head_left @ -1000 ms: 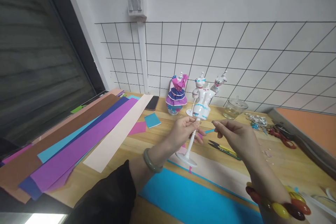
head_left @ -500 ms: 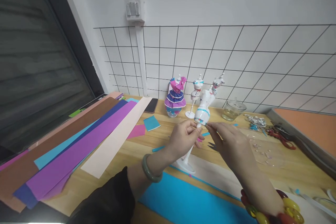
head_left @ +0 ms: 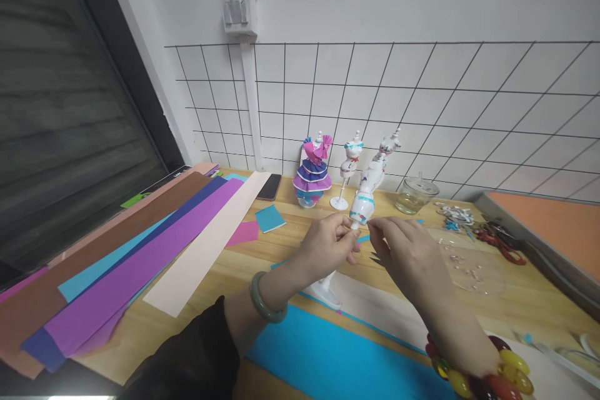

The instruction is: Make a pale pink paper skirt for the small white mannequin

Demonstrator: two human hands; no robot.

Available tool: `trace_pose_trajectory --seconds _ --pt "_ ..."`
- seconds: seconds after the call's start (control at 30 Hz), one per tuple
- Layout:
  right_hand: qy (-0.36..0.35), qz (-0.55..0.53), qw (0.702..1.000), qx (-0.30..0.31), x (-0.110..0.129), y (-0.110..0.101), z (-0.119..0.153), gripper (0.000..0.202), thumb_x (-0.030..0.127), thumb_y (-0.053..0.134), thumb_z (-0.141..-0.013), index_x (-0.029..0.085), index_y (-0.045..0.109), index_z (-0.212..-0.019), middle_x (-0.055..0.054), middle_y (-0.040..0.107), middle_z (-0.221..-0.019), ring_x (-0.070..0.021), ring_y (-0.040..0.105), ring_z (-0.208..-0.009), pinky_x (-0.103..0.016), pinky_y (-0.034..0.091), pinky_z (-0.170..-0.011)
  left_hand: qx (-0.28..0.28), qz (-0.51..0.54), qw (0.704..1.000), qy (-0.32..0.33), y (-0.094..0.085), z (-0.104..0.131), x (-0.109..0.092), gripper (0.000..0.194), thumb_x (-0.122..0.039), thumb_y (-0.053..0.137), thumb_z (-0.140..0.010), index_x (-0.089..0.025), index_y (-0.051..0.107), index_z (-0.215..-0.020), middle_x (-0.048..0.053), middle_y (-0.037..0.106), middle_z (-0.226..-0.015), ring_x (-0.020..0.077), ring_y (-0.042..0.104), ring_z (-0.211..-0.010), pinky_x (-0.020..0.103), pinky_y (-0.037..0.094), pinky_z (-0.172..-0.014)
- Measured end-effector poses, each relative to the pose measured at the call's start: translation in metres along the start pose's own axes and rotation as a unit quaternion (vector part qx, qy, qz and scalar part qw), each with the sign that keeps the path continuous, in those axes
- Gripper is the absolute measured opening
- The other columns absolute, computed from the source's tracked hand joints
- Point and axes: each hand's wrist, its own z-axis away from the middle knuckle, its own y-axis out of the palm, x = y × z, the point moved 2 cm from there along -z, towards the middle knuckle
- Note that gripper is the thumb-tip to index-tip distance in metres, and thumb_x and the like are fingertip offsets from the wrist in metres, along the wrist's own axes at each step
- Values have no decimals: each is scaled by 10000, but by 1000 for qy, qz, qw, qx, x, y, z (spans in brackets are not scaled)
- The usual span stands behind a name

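Observation:
A small white dress-form mannequin [head_left: 363, 207] with blue bands on it leans to the right in front of me. My left hand [head_left: 330, 239] is closed around its neck of stand, just under the hips. Its round white base [head_left: 325, 294] tilts below, over a pale strip. My right hand [head_left: 405, 247] has thumb and fingers pinched together at the mannequin's lower right edge; whatever they hold is hidden. Dark scissor tips [head_left: 375, 258] show beneath my right fingers.
Behind stand a mannequin in a ruffled paper dress [head_left: 313, 175] and a second white mannequin [head_left: 347, 169]. Long coloured paper strips [head_left: 154, 256] lie left, blue paper [head_left: 337, 350] in front. A glass jar [head_left: 415, 197], red-handled scissors [head_left: 510, 250] and an orange-lined tray [head_left: 553, 225] are right.
The mannequin has tipped a little further to the right, its base shifting slightly left. Both hands stay close to its hips, with only small finger movements.

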Motion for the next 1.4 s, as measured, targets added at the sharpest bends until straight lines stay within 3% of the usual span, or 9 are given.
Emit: trace_pose_trajectory --seconds 0.3,0.5,0.7,0.9,1.2,1.4 --pt "43 -17 999 -6 -4 6 2 182 177 477 -957 182 604 -827 -48 653 -687 -187 584 -602 -317 405 -604 7 -3 1000 -9 1 1 -1 241 -413 554 -910 -174 564 -884 0 640 -706 99 613 -526 225 492 -533" --pt "155 -131 979 -1 -20 4 6 171 263 527 -958 182 638 -856 -53 714 -749 -180 657 -633 -286 466 -582 -8 28 999 -34 1 -1 1 233 -394 587 -891 -164 550 -890 2 646 -697 100 610 -490 226 485 -515" --pt "119 -140 983 -15 -13 4 5 218 323 533 -973 192 700 -922 -67 767 -825 -206 712 -693 -305 518 -592 -16 57 998 -29 0 -4 2 219 -371 605 -877 -160 545 -887 -3 650 -673 99 600 -467 226 490 -499" --pt "122 -169 977 -49 -4 7 4 139 254 590 -947 176 705 -939 -68 774 -849 -198 727 -718 -296 550 -620 -24 80 995 -45 3 -4 -2 223 -354 631 -846 -153 536 -856 -8 628 -636 101 582 -441 230 484 -475" --pt "161 -222 955 -109 4 2 -1 52 191 671 -892 193 698 -937 -61 757 -879 -188 719 -794 -300 571 -697 7 141 990 -16 1 -4 -2 409 -496 689 -795 -140 542 -933 12 645 -689 130 624 -476 261 506 -514" --pt "134 -199 962 -134 8 1 -2 84 136 701 -860 190 675 -919 -62 727 -853 -186 697 -783 -315 552 -705 40 159 986 -21 4 -1 -3 400 -493 696 -803 -137 551 -914 18 655 -697 125 628 -472 252 509 -522"
